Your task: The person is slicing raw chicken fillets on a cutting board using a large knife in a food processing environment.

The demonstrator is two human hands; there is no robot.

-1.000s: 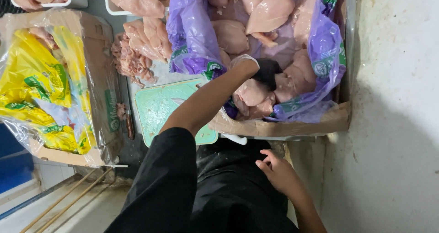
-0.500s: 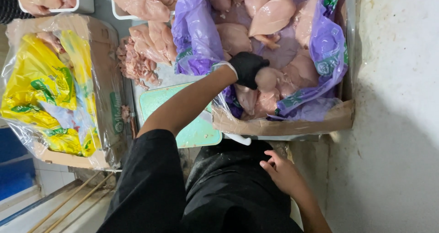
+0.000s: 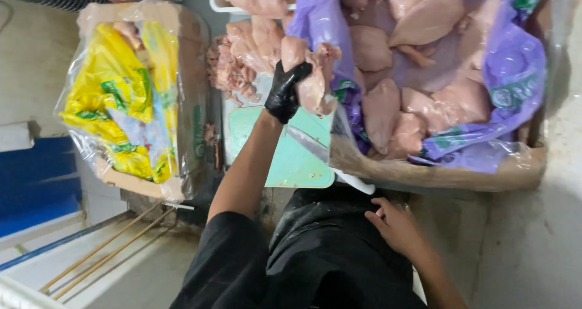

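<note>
Black-gloved left hand (image 3: 285, 91) around chicken breast (image 3: 306, 73)

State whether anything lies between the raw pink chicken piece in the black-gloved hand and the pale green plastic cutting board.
Yes. The left hand grips the raw chicken piece above the cutting board, and a steel-bladed knife lies slanted across the board just beneath it. Nothing else shows between.
</note>
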